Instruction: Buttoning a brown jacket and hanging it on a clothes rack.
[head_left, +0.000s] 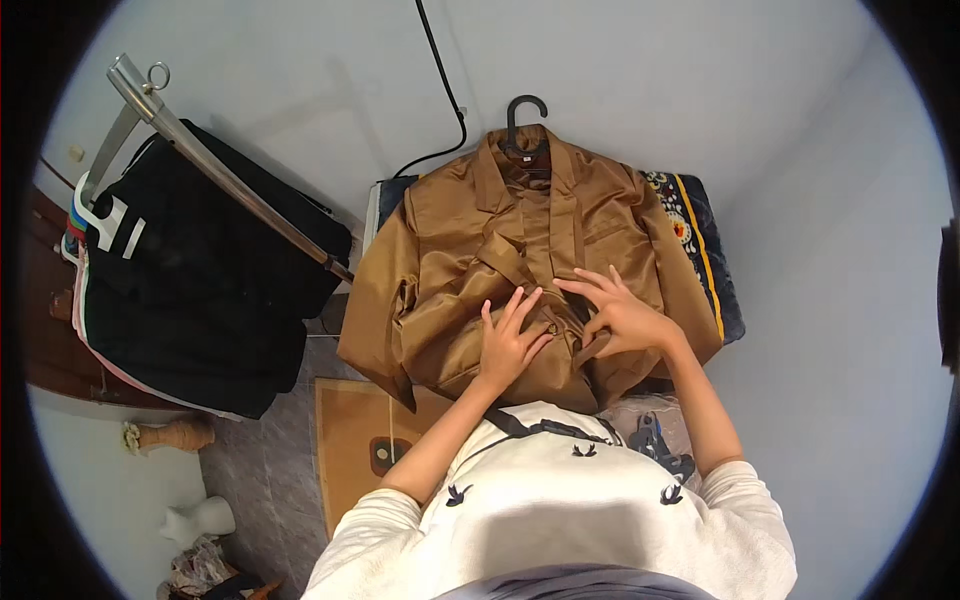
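A shiny brown jacket [610, 215] with a collar and long sleeves lies spread before me, a black hanger [517, 145] in its neck. Its lower front is bunched and creased. My left hand [513, 345] rests on the left front panel, fingers apart and pressed to the cloth. On the other side of the front opening, my right hand [628, 318] has its thumb and lower fingers closed on the jacket's front edge. The upper fingers of that hand stretch out over the fabric. What lies under its palm is hidden.
A dark blue patterned cloth [728, 285] covers the surface under the jacket. To the left, black garments [210, 290] hang from a metal rack [250, 200]. An orange-brown mat [345, 440] lies on the floor. A black cable [440, 60] runs down the wall behind.
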